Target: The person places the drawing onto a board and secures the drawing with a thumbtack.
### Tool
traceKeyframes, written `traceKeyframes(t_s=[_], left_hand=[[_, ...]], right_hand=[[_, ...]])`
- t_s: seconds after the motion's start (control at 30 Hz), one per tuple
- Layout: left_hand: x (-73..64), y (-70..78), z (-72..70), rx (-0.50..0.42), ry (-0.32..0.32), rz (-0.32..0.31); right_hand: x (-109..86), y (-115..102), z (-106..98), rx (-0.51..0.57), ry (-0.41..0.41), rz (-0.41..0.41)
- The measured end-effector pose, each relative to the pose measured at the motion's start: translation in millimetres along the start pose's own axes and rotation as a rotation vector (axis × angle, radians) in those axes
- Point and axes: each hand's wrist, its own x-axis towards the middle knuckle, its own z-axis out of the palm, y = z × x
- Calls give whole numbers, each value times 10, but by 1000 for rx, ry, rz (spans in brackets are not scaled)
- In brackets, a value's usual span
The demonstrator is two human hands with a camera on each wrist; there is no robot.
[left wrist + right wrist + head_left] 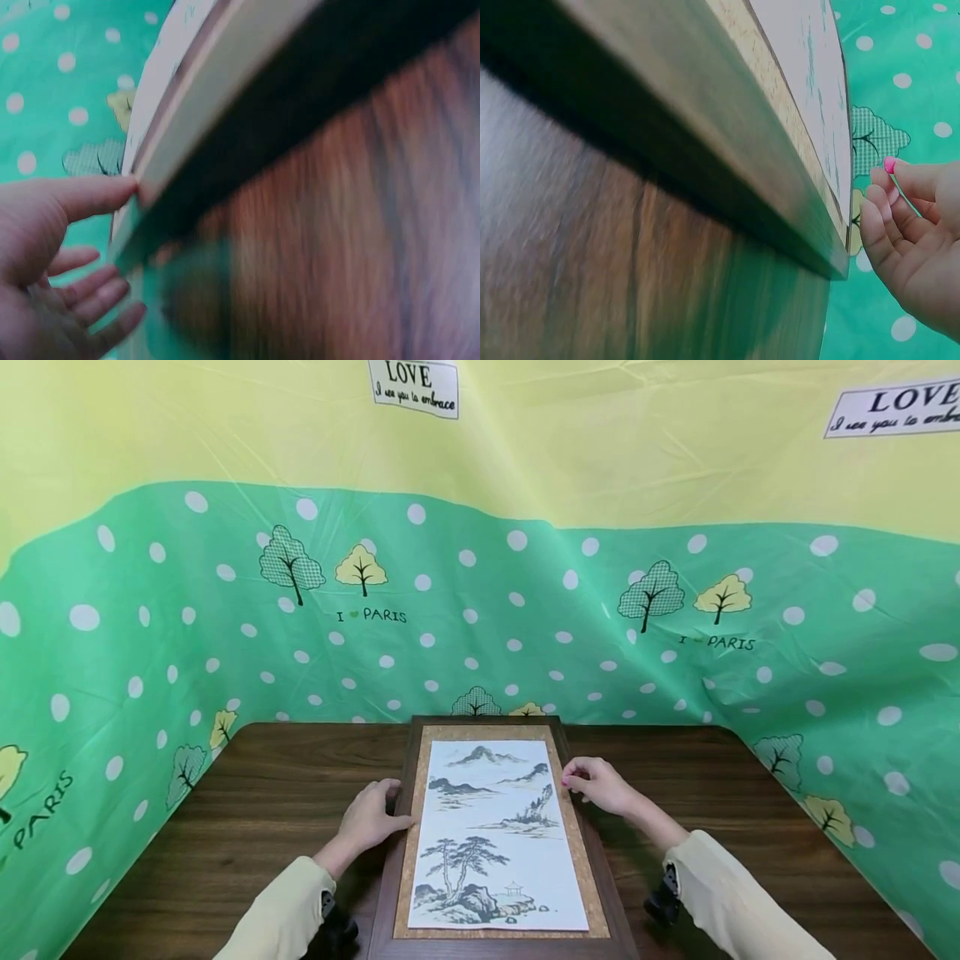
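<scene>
A dark wood-framed cork board (597,893) lies on the table, and a sheet with an ink landscape painting (487,827) lies on its cork. My left hand (369,814) is at the board's left edge. In the left wrist view that hand's thumb touches the frame (187,112), while the other fingers are spread loosely beside it. My right hand (600,783) is over the board's right edge. Between its thumb and fingertips it pinches a small pink push pin (889,164). The pin's point cannot be seen.
The brown wooden table (187,852) extends on both sides of the board. Behind it hangs a green and yellow cloth (465,610) with white dots and printed trees.
</scene>
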Motion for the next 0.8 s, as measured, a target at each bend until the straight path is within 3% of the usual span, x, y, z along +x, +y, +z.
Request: traceKeyframes(t_s=[0.2, 0.33, 0.57, 0.8], left_hand=[[74, -223, -47, -39, -62, 79], [81, -294, -57, -70, -119, 94], [62, -310, -71, -128, -149, 85], [57, -324, -64, -172, -172, 60]], right_hand=[[89, -54, 100, 23, -23, -17], [152, -63, 176, 68, -36, 5], [259, -62, 235, 164, -28, 45], [385, -63, 271, 189, -12, 114]])
